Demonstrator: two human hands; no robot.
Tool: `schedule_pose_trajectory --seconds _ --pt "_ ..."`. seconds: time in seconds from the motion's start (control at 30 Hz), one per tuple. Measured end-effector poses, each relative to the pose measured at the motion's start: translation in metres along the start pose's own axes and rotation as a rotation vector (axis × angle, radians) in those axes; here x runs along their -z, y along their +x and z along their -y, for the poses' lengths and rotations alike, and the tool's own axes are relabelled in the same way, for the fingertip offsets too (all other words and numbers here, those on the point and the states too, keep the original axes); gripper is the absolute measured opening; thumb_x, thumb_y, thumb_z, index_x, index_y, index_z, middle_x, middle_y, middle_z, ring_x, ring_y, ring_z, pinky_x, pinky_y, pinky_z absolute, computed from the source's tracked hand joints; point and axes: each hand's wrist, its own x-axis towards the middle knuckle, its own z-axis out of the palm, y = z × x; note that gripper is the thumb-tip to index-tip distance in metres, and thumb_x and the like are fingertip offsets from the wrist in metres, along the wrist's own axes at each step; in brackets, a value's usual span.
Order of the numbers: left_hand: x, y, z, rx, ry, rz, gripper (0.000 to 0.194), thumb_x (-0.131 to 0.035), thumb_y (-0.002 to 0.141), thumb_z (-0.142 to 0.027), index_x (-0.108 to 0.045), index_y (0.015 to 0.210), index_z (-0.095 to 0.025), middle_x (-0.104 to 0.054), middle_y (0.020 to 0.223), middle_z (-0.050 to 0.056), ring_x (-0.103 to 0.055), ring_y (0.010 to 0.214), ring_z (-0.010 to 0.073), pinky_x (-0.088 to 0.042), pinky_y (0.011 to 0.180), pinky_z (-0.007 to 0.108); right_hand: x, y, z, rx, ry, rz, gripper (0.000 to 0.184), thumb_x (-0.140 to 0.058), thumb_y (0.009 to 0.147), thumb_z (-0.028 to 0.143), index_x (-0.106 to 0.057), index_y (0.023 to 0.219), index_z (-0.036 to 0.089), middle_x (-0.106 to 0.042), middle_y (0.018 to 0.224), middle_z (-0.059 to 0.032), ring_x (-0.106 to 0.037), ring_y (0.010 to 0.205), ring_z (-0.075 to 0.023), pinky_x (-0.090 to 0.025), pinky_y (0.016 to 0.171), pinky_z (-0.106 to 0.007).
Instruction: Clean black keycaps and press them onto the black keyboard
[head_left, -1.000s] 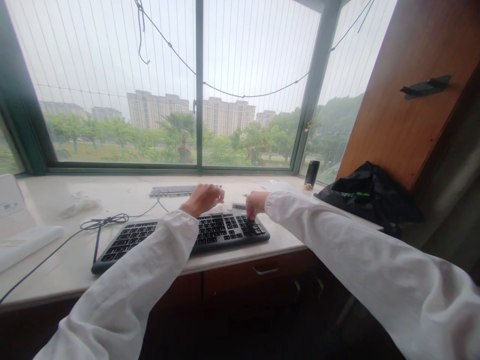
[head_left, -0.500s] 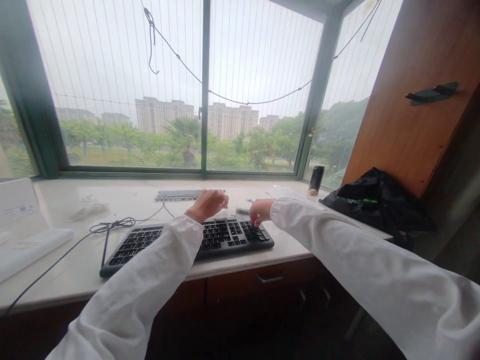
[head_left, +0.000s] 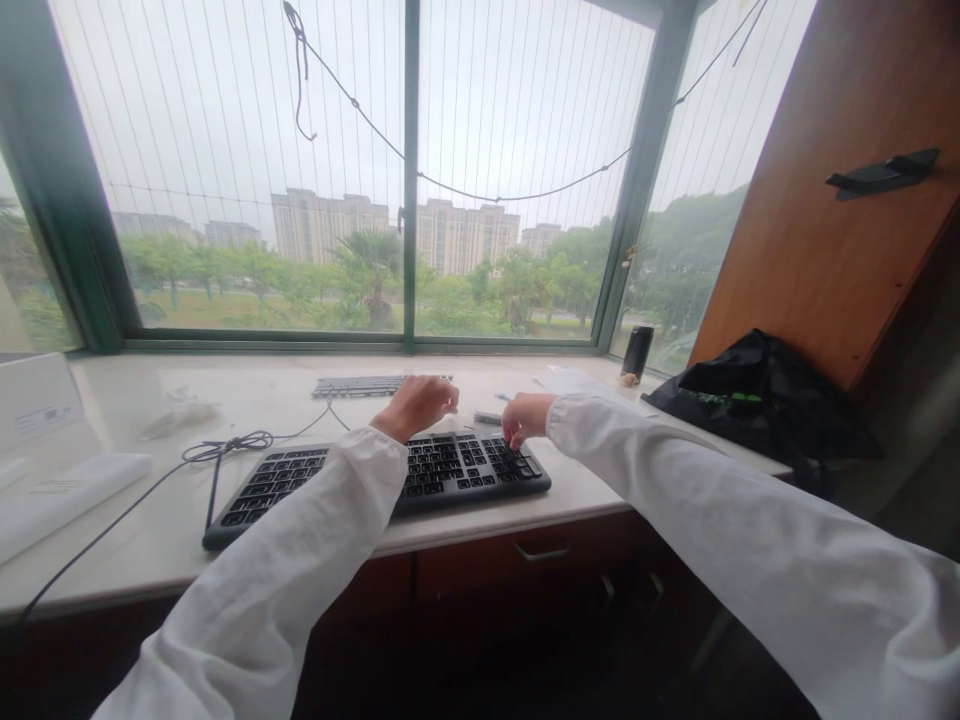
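A black full-size keyboard (head_left: 442,465) lies at the front of the white counter, its middle left part hidden behind my left sleeve. My right hand (head_left: 526,415) is over the number pad at its right end, fingers pinched and pointing down onto the keys. Whether anything small is between those fingertips cannot be seen. Just beyond the keyboard's back edge, my left hand (head_left: 421,405) is held with curled fingers; what it may hold is hidden. Behind it lies a slim grey keyboard-like strip (head_left: 352,386). A small grey piece (head_left: 487,418) rests between the hands.
A dark cable (head_left: 232,447) lies bundled on the left, near a crumpled clear plastic bag (head_left: 184,412) and a white box (head_left: 37,410). At the right are a black can (head_left: 637,352), white paper (head_left: 577,382) and a black bag (head_left: 757,395). Windows stand behind the counter (head_left: 165,535).
The view has shifted slightly. Both hands stay at nearly the same places, the right one still at the number pad with its fingers a little changed.
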Motion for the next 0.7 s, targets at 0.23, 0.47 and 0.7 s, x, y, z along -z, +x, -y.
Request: schedule_pose_trajectory --seconds 0.23,0.47,0.7 --pt "-0.002 0.0 0.001 -0.005 0.013 -0.002 0.011 -0.064 0.085 -0.025 -0.075 0.085 -0.025 -0.075 0.086 0.001 -0.068 0.078 0.0188 -0.048 0.07 0.028 0.003 0.005 -0.003 -0.035 0.095 0.017 0.033 -0.086 0.054 0.035 -0.08 0.084 0.024 -0.076 0.083 0.001 -0.066 0.077 -0.0151 -0.044 0.071 -0.023" --pt "-0.001 0.0 0.0 0.004 0.019 0.015 0.012 -0.063 0.086 -0.026 -0.075 0.087 -0.025 -0.075 0.088 0.002 -0.068 0.079 0.0188 -0.049 0.071 0.028 0.006 0.009 -0.011 0.012 0.198 0.073 0.038 -0.086 0.048 0.043 -0.08 0.081 0.025 -0.076 0.081 0.0018 -0.067 0.083 -0.0157 -0.044 0.078 -0.022" --pt "-0.002 0.0 -0.001 0.0 0.034 0.016 0.012 -0.063 0.087 -0.028 -0.075 0.087 -0.026 -0.075 0.089 0.002 -0.069 0.08 0.0205 -0.05 0.072 0.03 0.013 0.016 -0.006 -0.052 0.173 0.161 0.041 -0.087 0.044 0.043 -0.08 0.08 0.023 -0.076 0.083 0.002 -0.066 0.085 -0.0161 -0.042 0.078 -0.023"
